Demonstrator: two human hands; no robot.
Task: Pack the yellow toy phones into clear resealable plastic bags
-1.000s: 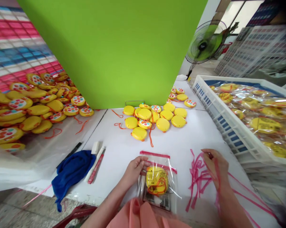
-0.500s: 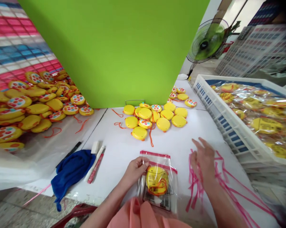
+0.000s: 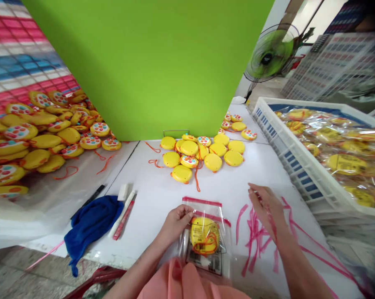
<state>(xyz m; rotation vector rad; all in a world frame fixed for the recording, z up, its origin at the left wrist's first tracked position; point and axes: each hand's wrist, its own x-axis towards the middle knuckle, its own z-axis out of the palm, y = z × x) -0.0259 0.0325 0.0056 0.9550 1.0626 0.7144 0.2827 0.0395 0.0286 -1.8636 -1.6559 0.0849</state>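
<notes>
Lying at lower centre, the clear bag with a yellow toy inside is pinched at its left edge by the left hand; pressing it flat seems wise. Right of it, the right hand rests unclenched on pink strips.

One head-worn view, looking forward and down, facing the green board. The white bench before that board sits close beneath the lens.
</notes>
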